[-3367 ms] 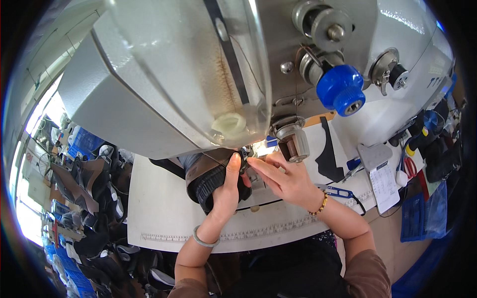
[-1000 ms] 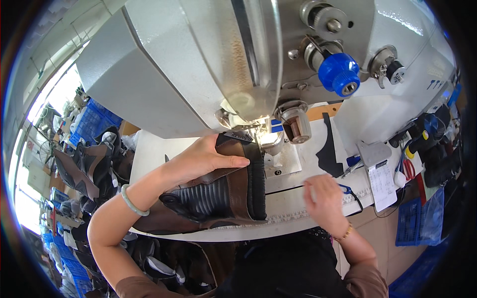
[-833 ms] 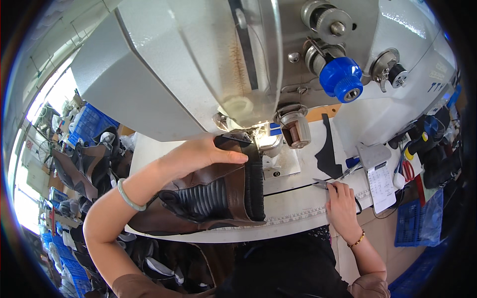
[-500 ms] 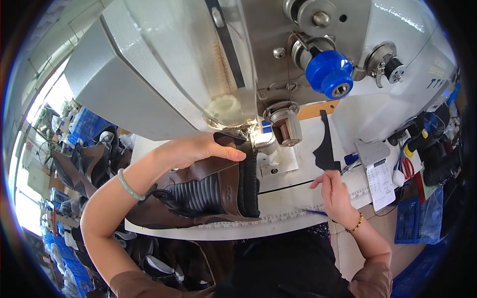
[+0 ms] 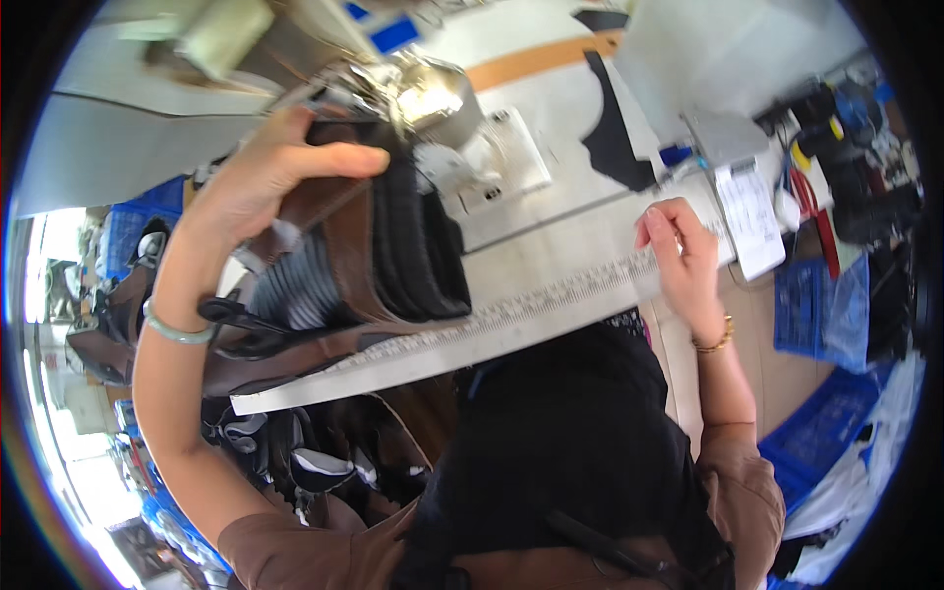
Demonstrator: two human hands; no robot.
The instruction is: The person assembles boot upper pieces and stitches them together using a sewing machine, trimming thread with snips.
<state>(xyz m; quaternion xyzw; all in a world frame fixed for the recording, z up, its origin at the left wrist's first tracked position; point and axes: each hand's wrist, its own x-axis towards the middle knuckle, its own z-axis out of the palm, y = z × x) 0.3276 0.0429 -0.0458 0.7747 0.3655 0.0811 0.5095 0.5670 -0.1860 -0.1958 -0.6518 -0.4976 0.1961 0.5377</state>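
Boot upper (image 5: 351,256) lies at the surface's (image 5: 565,251) left end, clasped by the left grip (image 5: 258,169), apparently to steady it beside the metal post (image 5: 442,98). Near the front edge, the right grip (image 5: 684,254) is curled; whether it holds anything cannot be told.

Left hand (image 5: 258,179): fingers mostly hidden behind brown boot upper (image 5: 349,258). Right hand (image 5: 686,258): palm hidden from me, contents unseen. Sewing machine (image 5: 433,93), far left: blurred, cut off. Paper slip (image 5: 749,211), right: print illegibly small.
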